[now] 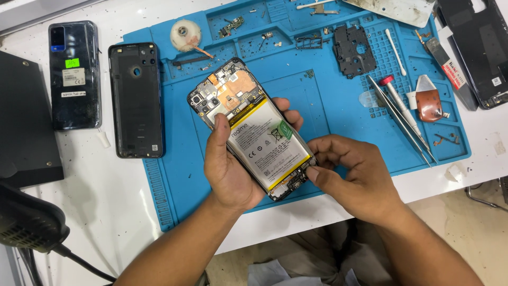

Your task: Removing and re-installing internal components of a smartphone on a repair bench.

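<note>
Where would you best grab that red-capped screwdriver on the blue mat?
Probably by the screwdriver's thicker handle just below the red cap, coming from above. It lies flat and slanted on the mat, with tweezers close along its left, so pinch across the handle there.

One head-worn view looks steeply down from close above the counter (106, 212), facing forward over its near edge; the blue mat (328, 111) fills the middle, with floor at bottom right.
</note>
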